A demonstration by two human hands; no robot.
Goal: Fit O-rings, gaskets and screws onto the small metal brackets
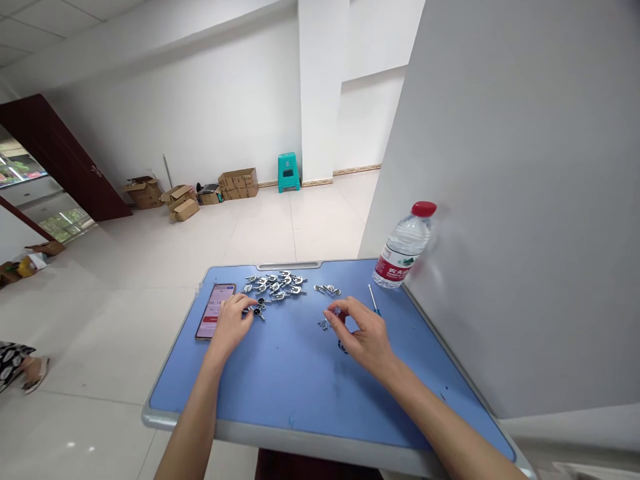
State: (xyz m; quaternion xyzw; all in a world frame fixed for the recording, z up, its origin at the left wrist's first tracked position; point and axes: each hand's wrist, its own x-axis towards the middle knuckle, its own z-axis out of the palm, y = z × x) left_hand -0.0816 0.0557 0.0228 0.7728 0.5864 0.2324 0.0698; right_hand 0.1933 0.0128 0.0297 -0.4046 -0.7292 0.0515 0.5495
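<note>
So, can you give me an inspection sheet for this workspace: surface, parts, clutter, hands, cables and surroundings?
Surface: blue tabletop with a grey rim; a few dark marks.
Parts: silver metal parts heaped at the far side, a smaller metal group to their right, black round parts nearer, tiny metal pieces mid-table.
Clutter: lit phone at left; red-capped bottle at far right; thin tool, partly hidden.
Hands: left hand at the black round parts; right hand by the tiny pieces, grip unclear.
Cables: nothing seen.
Surroundings: cardboard boxes, teal stool, another person's foot at left.
</note>
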